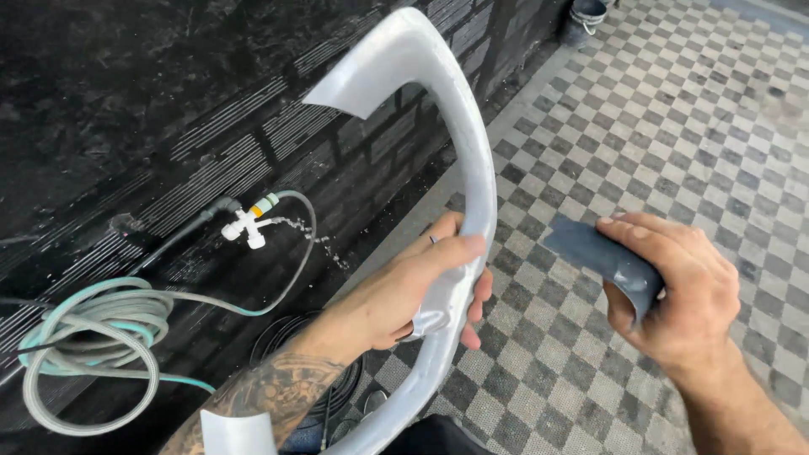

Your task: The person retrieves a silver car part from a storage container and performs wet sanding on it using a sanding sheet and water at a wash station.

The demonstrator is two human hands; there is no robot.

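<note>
So this looks somewhere in the middle of the sanding, as far as I can judge. The curved grey trim piece (472,168), some kind of arch-shaped panel, has a dull, matte, even look over most of the side facing the camera, which I'd read as already rubbed down. There's a wet sheen on it near the grip, so it seems to be wet work. I can't tell how much is left, since the back side and the lower end running out of frame aren't really visible.

The left hand (421,286) is closed around the trim about halfway along its curve, thumb over the front edge and fingers wrapped behind, holding it up off the floor. The right hand (674,295) is closed on a folded dark grey sanding sheet (602,257), pinched between thumb and fingers, with the free end sticking out toward the trim. The sheet sits just beside the panel, not touching it.

Further out, there's a checkered tile floor (674,126) under everything. To the left, a coiled hose (93,337) hangs on the dark wall (101,84), with a white tap fitting (246,226) spraying a little water. Way at the back stands a dark bucket (583,18).
</note>
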